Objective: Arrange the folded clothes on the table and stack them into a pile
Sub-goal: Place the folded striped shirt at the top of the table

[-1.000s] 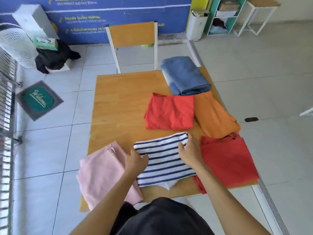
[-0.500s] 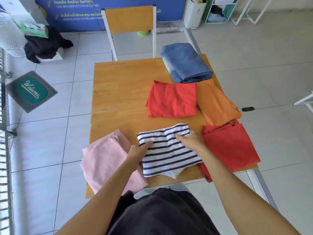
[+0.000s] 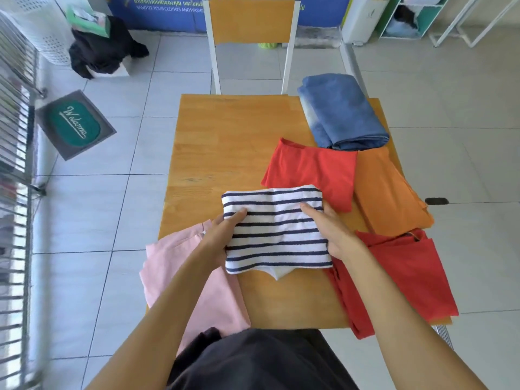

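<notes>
Folded navy-and-white striped knit top (image 3: 277, 232) is the piece in play right now, sitting near the front middle of the light wooden table (image 3: 225, 142) with both hands on it. Left hand (image 3: 222, 235) has its side edge, thumb lying on top of the stripes and the other fingers tucked underneath, so it's pinched on the fabric. Right hand (image 3: 327, 232) does the same on the other side, thumb on top pointing inward, rest of the fingers wrapped around the edge. Can't really tell if the top is lifted off the table or just resting there; a little white corner pokes out from under its near edge.

Rest of the laundry is spread around it. Folded pale pink garment (image 3: 194, 280) is on the front left corner, hanging over the table edge, with the left forearm across it. Dark red folded cloth (image 3: 399, 274) sits at the front right, partly under the right wrist. Behind the striped top there's a bright red folded shirt (image 3: 309, 170), and the far corner of the striped piece just overlaps it. Orange folded garment (image 3: 388, 192) lies touching the bright red one on its right, and a rolled-up blue denim piece (image 3: 340, 111) is at the far right corner. Wooden chair with a white frame (image 3: 250, 21) stands at the far side of the table.
</notes>
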Tool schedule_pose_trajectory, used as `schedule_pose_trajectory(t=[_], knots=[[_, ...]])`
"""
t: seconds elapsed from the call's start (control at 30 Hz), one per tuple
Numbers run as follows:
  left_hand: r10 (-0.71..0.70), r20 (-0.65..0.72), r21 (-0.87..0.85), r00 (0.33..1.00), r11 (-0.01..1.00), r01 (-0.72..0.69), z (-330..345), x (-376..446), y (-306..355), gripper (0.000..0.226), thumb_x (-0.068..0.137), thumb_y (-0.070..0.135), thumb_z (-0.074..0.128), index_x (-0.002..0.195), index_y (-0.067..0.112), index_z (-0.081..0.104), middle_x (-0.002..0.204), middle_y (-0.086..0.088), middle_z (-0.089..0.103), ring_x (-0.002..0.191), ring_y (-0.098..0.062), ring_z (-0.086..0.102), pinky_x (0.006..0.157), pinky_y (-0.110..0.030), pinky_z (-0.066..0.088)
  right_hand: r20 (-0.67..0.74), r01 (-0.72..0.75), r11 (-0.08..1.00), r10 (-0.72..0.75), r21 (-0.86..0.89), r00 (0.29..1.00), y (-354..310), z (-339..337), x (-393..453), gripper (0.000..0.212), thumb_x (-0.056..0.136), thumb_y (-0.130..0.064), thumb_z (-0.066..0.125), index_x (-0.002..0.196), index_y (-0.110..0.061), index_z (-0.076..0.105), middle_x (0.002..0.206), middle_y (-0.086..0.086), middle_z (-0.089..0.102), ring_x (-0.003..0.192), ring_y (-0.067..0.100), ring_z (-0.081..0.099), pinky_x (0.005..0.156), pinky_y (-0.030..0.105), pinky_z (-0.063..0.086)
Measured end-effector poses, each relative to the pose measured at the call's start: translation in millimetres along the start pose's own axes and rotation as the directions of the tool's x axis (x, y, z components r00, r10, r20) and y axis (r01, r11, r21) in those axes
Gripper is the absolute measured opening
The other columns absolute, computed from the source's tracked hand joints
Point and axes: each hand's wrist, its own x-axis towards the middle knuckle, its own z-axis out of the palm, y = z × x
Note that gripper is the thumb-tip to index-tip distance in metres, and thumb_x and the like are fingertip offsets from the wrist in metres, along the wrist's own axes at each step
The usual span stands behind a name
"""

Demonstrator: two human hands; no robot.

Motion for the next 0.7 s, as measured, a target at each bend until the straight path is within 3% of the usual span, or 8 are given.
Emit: schedule_pose_trajectory(t=[0.33, 0.43, 0.53, 0.7], knots=[[0.152, -0.127, 0.17, 0.98, 0.977, -0.129, -45, 71, 146, 0.032, 0.091, 0.031, 0.068, 0.113, 0.008, 0.068, 0.106, -0.01, 0.075, 0.097, -0.026, 0.073, 0.08, -0.039, 0.059, 0.079, 0.136, 0.99, -0.134, -0.026, 0.988, -121, 66, 110, 0.031, 0.095, -0.037, 0.07, 0.123, -0.025, 0.065, 0.112, -0.003, 0.078, 0.1, 0.015, 0.075, 0.089, 0.039, 0.061], [0.208, -0.191, 0.211, 0.959, 0.963, -0.167, -61, 109, 185, 0.034, 0.089, 0.031, 0.07, 0.112, 0.007, 0.068, 0.105, -0.011, 0.075, 0.096, -0.027, 0.073, 0.086, -0.044, 0.059, 0.101, 0.2, 0.976, -0.191, -0.088, 0.976, -152, 86, 159, 0.033, 0.093, -0.038, 0.071, 0.12, -0.02, 0.067, 0.111, -0.003, 0.078, 0.101, 0.016, 0.075, 0.092, 0.043, 0.06], [0.254, -0.264, 0.267, 0.93, 0.946, -0.183, -75, 150, 217, 0.031, 0.084, 0.026, 0.073, 0.107, 0.007, 0.07, 0.102, -0.014, 0.075, 0.093, -0.03, 0.073, 0.086, -0.048, 0.059, 0.1, 0.264, 0.952, -0.251, -0.155, 0.963, -178, 107, 203, 0.027, 0.093, -0.036, 0.071, 0.114, -0.019, 0.069, 0.107, -0.005, 0.078, 0.099, 0.012, 0.074, 0.089, 0.036, 0.06], [0.324, -0.33, 0.315, 0.887, 0.923, -0.22, -87, 206, 256, 0.02, 0.081, 0.017, 0.074, 0.1, 0.011, 0.071, 0.1, -0.012, 0.075, 0.091, -0.029, 0.073, 0.078, -0.041, 0.061, 0.056, 0.306, 0.929, -0.301, -0.207, 0.952, -204, 134, 265, 0.029, 0.094, -0.037, 0.069, 0.116, -0.018, 0.067, 0.106, -0.007, 0.075, 0.096, 0.01, 0.071, 0.079, 0.028, 0.058]])
